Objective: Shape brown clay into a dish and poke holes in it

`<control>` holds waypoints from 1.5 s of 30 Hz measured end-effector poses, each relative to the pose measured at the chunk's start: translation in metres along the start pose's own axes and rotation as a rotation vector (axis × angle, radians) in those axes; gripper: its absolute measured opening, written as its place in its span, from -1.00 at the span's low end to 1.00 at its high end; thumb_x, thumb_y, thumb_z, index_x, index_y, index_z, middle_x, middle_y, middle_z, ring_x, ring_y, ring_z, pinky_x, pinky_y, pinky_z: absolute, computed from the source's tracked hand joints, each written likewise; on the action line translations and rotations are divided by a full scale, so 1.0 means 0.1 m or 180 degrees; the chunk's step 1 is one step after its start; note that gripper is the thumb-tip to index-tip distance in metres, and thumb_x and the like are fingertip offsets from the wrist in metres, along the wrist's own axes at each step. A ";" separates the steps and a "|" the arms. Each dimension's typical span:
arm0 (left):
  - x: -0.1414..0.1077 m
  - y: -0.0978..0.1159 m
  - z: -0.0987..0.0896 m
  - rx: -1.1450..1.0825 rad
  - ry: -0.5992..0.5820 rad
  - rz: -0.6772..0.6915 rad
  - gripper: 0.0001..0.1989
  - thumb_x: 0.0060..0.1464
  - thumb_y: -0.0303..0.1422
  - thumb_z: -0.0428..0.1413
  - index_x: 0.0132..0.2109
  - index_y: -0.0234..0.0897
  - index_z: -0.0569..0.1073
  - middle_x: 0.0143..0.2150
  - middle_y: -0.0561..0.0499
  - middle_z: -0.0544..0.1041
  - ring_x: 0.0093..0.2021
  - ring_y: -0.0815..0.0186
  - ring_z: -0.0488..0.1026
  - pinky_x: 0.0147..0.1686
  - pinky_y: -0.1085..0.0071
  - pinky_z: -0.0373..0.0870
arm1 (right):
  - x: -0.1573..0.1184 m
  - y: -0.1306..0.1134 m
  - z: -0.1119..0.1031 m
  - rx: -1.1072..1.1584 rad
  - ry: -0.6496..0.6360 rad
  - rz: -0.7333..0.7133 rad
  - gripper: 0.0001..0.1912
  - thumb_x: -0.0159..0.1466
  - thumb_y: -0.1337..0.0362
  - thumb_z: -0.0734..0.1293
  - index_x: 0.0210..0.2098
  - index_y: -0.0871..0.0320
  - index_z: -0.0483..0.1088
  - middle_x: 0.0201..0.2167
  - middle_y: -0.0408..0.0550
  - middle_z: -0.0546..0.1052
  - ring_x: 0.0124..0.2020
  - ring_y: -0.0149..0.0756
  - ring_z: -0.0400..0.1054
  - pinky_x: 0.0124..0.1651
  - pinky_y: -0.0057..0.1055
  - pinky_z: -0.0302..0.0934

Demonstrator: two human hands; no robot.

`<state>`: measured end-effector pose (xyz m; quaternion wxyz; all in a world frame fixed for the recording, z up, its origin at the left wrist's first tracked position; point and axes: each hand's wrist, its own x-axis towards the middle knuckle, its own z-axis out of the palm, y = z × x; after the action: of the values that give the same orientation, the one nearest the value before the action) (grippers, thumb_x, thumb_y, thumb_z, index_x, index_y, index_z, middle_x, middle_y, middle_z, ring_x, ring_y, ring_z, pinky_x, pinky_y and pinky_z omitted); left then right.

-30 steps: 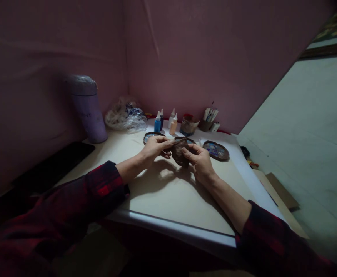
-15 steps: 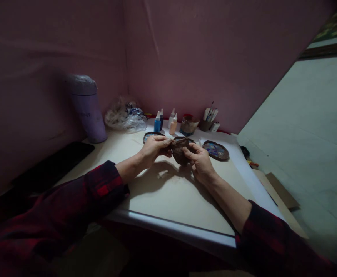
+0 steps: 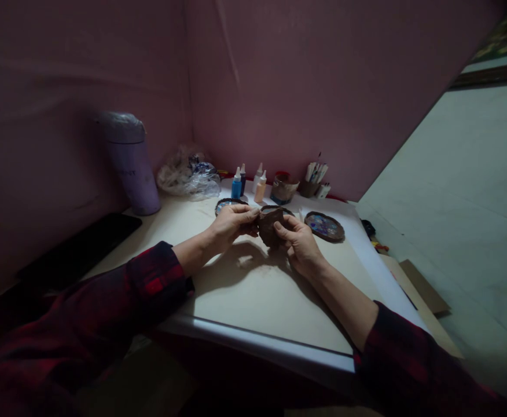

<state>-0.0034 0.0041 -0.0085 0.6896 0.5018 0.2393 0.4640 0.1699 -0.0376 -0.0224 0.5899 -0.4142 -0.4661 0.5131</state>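
A dark brown lump of clay-like material (image 3: 271, 229) is held up over the pale table between both hands. My left hand (image 3: 235, 225) pinches its left edge between thumb and fingers. On the other side my right hand (image 3: 299, 238) grips it, thumb on the near face and fingers behind. Behind the hands lie a brown-rimmed dish with blue and white inside (image 3: 231, 202), another brown-rimmed dish (image 3: 286, 210) partly hidden by the piece, and a third with blue and purple colours (image 3: 324, 226) at the right.
Small bottles, blue (image 3: 236, 184) and peach (image 3: 260, 187) among them, stand at the back beside a jar (image 3: 283, 188) and a pen holder (image 3: 309, 186). Left are a crumpled plastic bag (image 3: 188, 175), a purple tumbler (image 3: 134, 168) and a black flat object (image 3: 82, 246).
The brown piece has turned slightly between the fingers. Both hands keep almost the same place and hold.
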 end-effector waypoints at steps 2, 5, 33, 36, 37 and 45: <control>0.01 0.00 -0.02 -0.0052 -0.0084 -0.0113 -0.68 -0.21 -0.30 0.40 -0.36 -0.44 0.53 -0.44 -0.02 0.52 -0.48 0.40 0.46 -0.42 0.44 0.36 | 0.00 0.00 0.01 0.0109 -0.0001 0.0012 -0.56 -0.13 0.08 0.59 -0.32 0.12 0.48 -0.35 -0.12 0.59 -0.38 -0.27 0.44 -0.28 -0.32 0.37; 0.02 0.00 -0.05 -0.0069 -0.0164 -0.0255 -0.69 -0.23 -0.34 0.41 -0.35 -0.44 0.53 -0.45 -0.02 0.52 -0.48 0.41 0.44 -0.40 0.43 0.36 | 0.00 0.01 0.01 0.0192 -0.0024 0.0017 -0.58 -0.14 0.11 0.60 -0.35 0.14 0.49 -0.37 -0.13 0.59 -0.35 -0.28 0.44 -0.22 -0.32 0.36; 0.02 -0.02 -0.02 0.0423 -0.0109 0.0119 -0.64 -0.23 -0.23 0.40 -0.40 -0.41 0.49 -0.52 0.06 0.44 -0.57 0.47 0.37 -0.52 0.49 0.31 | 0.02 0.09 -0.03 -0.0242 -0.0372 -0.0428 -0.66 0.05 0.11 0.52 -0.23 0.10 0.48 -0.30 -0.12 0.56 -0.28 -0.28 0.42 -0.18 -0.34 0.32; 0.01 -0.03 -0.03 0.0395 -0.0090 0.0198 -0.62 -0.18 -0.17 0.38 -0.35 -0.39 0.50 -0.48 0.05 0.46 -0.55 0.47 0.37 -0.51 0.49 0.31 | 0.02 0.09 -0.03 -0.0307 -0.0368 -0.0478 -0.66 0.06 0.09 0.51 -0.23 0.10 0.48 -0.31 -0.12 0.56 -0.27 -0.28 0.42 -0.15 -0.33 0.32; 0.01 -0.03 -0.03 0.0439 -0.0104 0.0209 -0.62 -0.16 -0.15 0.36 -0.33 -0.38 0.51 -0.47 0.04 0.47 -0.54 0.47 0.37 -0.50 0.49 0.31 | 0.02 0.09 -0.03 -0.0330 -0.0372 -0.0496 -0.66 0.06 0.09 0.51 -0.23 0.10 0.48 -0.30 -0.12 0.57 -0.26 -0.27 0.43 -0.13 -0.31 0.32; 0.00 0.00 -0.02 0.0907 -0.0157 0.0200 -0.63 -0.11 -0.11 0.32 -0.33 -0.38 0.56 -0.49 0.03 0.49 -0.51 0.45 0.38 -0.49 0.51 0.27 | 0.01 0.08 -0.02 -0.0424 -0.0428 -0.0410 -0.63 0.05 0.04 0.51 -0.24 0.10 0.47 -0.32 -0.09 0.58 -0.28 -0.24 0.44 -0.13 -0.27 0.34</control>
<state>-0.0049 0.0046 -0.0095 0.6022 0.6131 0.2699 0.4343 0.1700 -0.0358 -0.0301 0.5602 -0.3863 -0.5634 0.4686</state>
